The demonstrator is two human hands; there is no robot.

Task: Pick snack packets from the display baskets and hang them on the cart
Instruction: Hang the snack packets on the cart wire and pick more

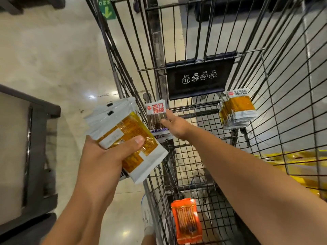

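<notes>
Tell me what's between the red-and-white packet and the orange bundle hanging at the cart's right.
Head view: past the right hand holding the red-and-white packet, only cart wire bars span the stretch to the orange bundle; the black flap sits above.

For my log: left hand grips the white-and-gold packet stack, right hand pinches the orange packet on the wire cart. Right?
No. In the head view the right hand pinches the white-and-red packet of brown sticks on the wire cart, not the orange packet.
</notes>
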